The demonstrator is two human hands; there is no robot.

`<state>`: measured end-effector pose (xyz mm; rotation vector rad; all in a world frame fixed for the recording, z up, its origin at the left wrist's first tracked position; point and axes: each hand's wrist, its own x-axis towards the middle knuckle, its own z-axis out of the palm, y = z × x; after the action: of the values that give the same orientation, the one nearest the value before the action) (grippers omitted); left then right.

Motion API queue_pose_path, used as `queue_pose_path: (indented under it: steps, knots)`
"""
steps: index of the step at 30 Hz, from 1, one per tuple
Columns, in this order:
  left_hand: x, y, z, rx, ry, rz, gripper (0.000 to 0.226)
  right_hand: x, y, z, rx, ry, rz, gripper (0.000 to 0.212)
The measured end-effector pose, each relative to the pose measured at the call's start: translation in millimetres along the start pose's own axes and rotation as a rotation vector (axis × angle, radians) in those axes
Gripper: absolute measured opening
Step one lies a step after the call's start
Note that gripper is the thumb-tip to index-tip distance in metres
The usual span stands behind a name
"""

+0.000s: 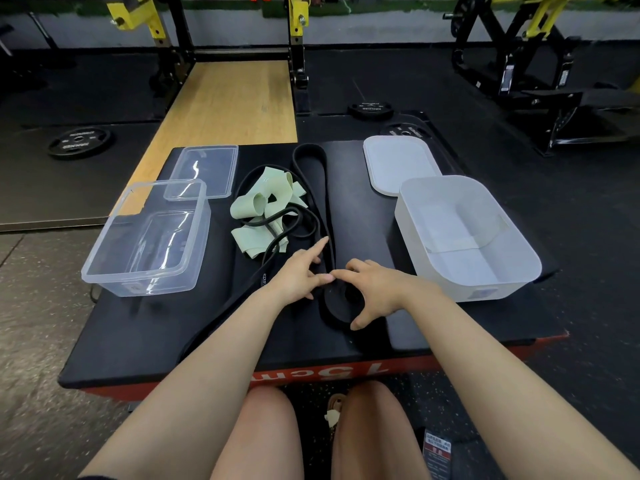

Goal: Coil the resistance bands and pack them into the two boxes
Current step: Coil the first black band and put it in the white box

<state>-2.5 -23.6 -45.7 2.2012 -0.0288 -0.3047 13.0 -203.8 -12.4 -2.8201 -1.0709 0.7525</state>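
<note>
A wide black resistance band (320, 188) runs from the far middle of the black platform (145, 327) toward me and ends in a small coil (337, 301) near the front. My right hand (375, 289) curls round that coil, thumb on its near side. My left hand (299, 271) rests on the band just left of the coil, index finger stretched along it. A pale green flat band (266, 211) lies tangled with a thin black band (294, 220) behind my left hand. A clear box (104, 268) stands at the left, a white box (519, 271) at the right, both without bands.
The clear lid (204, 168) lies behind the clear box, the white lid (398, 164) behind the white box. Weight plates (79, 142) lie on the gym floor, with a wooden lifting strip (235, 102) and yellow racks beyond. My knees are below the platform's front edge.
</note>
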Motion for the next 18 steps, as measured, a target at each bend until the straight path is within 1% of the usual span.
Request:
queue_pose_path:
  steps: [3,4,6,9,11,15,18]
  knots:
    - [4,0,-10,0.219,-0.027,0.025,0.079,1,1,0,0.021,-0.002,-0.01,0.102]
    - [6,1,-14,0.299,-0.054,0.031,0.077,1,2,1,0.026,-0.002,-0.011,0.102]
    - [9,4,-21,0.421,-0.077,0.032,0.065,2,2,2,0.029,0.003,-0.015,0.1]
    - [15,8,-25,0.574,-0.022,-0.049,0.045,2,3,2,0.033,0.008,-0.018,0.098]
    - [15,11,-26,0.697,0.026,-0.102,0.04,2,3,2,0.036,0.006,-0.016,0.098]
    - [9,9,-36,0.903,0.152,-0.113,0.034,3,4,4,0.04,0.003,-0.01,0.098]
    - [1,-1,-49,1.088,0.175,-0.194,0.025,3,4,4,0.044,-0.002,-0.006,0.097]
